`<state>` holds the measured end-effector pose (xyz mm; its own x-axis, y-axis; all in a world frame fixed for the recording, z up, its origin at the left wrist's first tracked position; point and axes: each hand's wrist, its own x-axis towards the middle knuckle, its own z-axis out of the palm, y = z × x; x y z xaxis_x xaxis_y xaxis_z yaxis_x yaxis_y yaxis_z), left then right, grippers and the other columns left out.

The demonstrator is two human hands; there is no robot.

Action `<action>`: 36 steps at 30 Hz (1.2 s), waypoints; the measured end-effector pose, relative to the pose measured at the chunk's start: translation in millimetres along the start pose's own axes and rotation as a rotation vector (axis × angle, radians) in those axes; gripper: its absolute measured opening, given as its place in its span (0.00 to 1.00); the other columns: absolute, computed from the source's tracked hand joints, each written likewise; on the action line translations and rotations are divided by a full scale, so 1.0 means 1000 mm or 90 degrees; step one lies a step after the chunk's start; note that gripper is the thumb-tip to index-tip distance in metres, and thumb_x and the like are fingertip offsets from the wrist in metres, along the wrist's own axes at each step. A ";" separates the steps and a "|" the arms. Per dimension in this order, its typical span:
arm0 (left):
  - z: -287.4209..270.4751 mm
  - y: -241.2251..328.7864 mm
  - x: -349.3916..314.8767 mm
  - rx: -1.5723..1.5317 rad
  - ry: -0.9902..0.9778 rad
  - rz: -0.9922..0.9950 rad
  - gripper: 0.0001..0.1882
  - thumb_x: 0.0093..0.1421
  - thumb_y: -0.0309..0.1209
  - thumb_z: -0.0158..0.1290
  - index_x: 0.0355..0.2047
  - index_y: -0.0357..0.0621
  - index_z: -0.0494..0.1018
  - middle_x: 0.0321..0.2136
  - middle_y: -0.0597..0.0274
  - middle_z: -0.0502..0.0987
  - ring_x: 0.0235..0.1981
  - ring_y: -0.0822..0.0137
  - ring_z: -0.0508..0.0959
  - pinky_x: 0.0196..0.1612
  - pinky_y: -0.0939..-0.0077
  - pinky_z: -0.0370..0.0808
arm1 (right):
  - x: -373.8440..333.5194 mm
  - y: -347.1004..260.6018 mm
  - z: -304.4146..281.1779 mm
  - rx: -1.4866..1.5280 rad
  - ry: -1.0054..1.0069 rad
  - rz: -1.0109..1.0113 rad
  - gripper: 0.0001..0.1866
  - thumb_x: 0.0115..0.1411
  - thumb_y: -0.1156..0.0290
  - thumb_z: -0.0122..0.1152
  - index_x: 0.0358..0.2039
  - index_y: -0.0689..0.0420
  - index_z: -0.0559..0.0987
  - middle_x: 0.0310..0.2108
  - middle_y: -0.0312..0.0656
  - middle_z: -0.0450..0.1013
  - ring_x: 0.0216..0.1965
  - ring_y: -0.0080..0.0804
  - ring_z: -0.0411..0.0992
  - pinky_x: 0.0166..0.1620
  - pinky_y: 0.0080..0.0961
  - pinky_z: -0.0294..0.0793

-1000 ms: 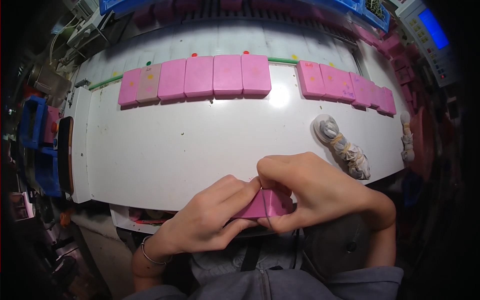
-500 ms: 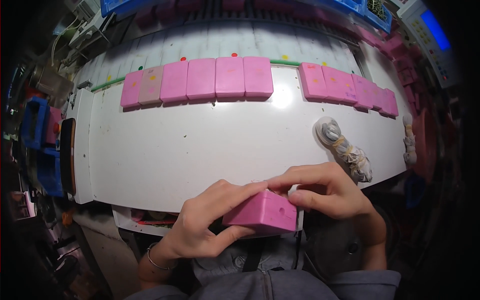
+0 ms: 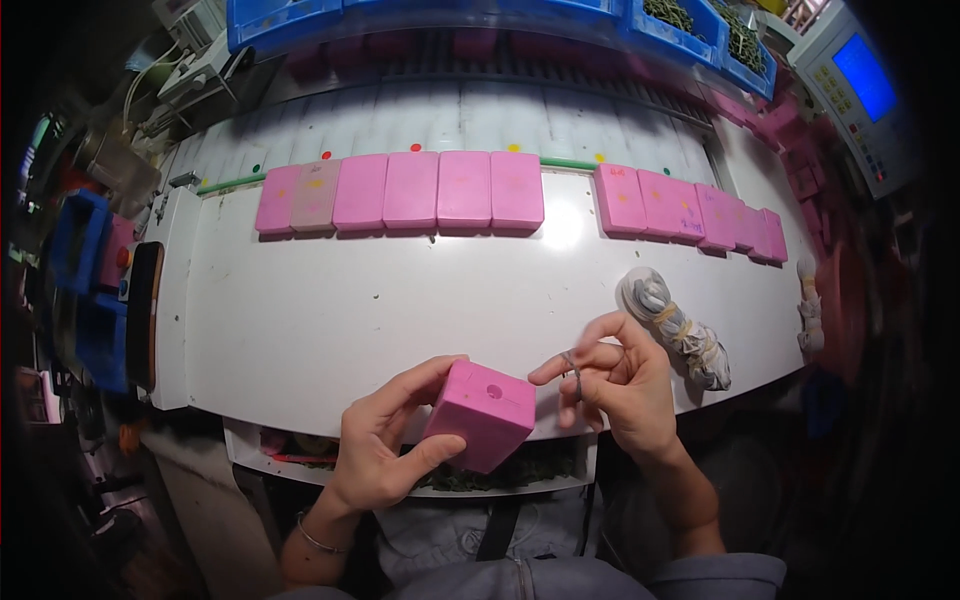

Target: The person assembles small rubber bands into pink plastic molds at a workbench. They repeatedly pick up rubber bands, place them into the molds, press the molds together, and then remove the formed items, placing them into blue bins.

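A pink rubber mould block [image 3: 478, 425] with a round hole in its upper face is tilted above the table's front edge. My left hand [image 3: 378, 452] grips it from the left, thumb on the near face and fingers behind. Just right of the block, my right hand [image 3: 638, 400] holds a thin dark grey loop [image 3: 576, 375], which looks like a rubber band, hooked around its fingers. The loop stands apart from the block. Beneath the block, an open drawer [image 3: 590, 468] contains dark green scraps I cannot make out clearly.
Across the white table [image 3: 290, 310] stands a row of pink blocks [image 3: 412, 190], with another group [image 3: 668, 205] to its right. A banded grey-white cloth bundle [image 3: 672, 325] lies near my right hand. Blue bins [image 3: 480, 18] line the back; a device with a blue screen [image 3: 863, 76] stands far right.
My right hand has come away from the block to the right, the grey loop now showing on its fingers. My left hand has shifted left and turned the block so its hole faces up.
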<state>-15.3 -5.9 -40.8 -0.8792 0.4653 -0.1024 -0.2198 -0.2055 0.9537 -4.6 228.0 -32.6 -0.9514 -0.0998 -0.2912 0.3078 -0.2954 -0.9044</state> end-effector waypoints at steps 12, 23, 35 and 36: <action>0.007 0.001 0.003 0.032 0.009 0.004 0.29 0.57 0.26 0.55 0.57 0.28 0.60 0.46 0.50 0.71 0.45 0.64 0.73 0.50 0.71 0.70 | -0.011 0.002 0.019 0.018 -0.065 -0.040 0.20 0.52 0.84 0.60 0.47 0.69 0.72 0.41 0.47 0.74 0.46 0.34 0.73 0.52 0.29 0.72; 0.015 0.027 0.005 0.585 -0.192 0.143 0.32 0.48 0.21 0.58 0.56 0.36 0.64 0.38 0.53 0.70 0.36 0.59 0.71 0.39 0.70 0.71 | -0.004 -0.011 0.019 -0.456 -0.180 -0.182 0.18 0.46 0.73 0.68 0.38 0.63 0.76 0.30 0.45 0.74 0.32 0.34 0.75 0.38 0.26 0.74; 0.013 0.019 0.005 0.425 -0.102 0.170 0.32 0.44 0.20 0.61 0.53 0.38 0.69 0.37 0.54 0.71 0.36 0.63 0.74 0.38 0.74 0.73 | -0.011 -0.030 0.010 -0.407 -0.237 -0.214 0.26 0.46 0.74 0.69 0.46 0.62 0.70 0.37 0.45 0.69 0.37 0.37 0.72 0.41 0.26 0.72; 0.012 0.016 0.006 0.412 -0.095 0.185 0.32 0.43 0.20 0.62 0.52 0.38 0.69 0.37 0.54 0.72 0.36 0.63 0.75 0.38 0.74 0.73 | -0.015 -0.030 0.014 -0.471 -0.229 -0.288 0.27 0.45 0.74 0.69 0.47 0.62 0.70 0.37 0.45 0.69 0.36 0.37 0.71 0.41 0.26 0.72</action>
<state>-19.1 4.6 -22.8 -0.7874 0.5908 0.1758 0.3479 0.1906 0.9180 0.4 225.4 2.9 -0.8836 -0.4473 0.1382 -0.2890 0.2890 -0.9126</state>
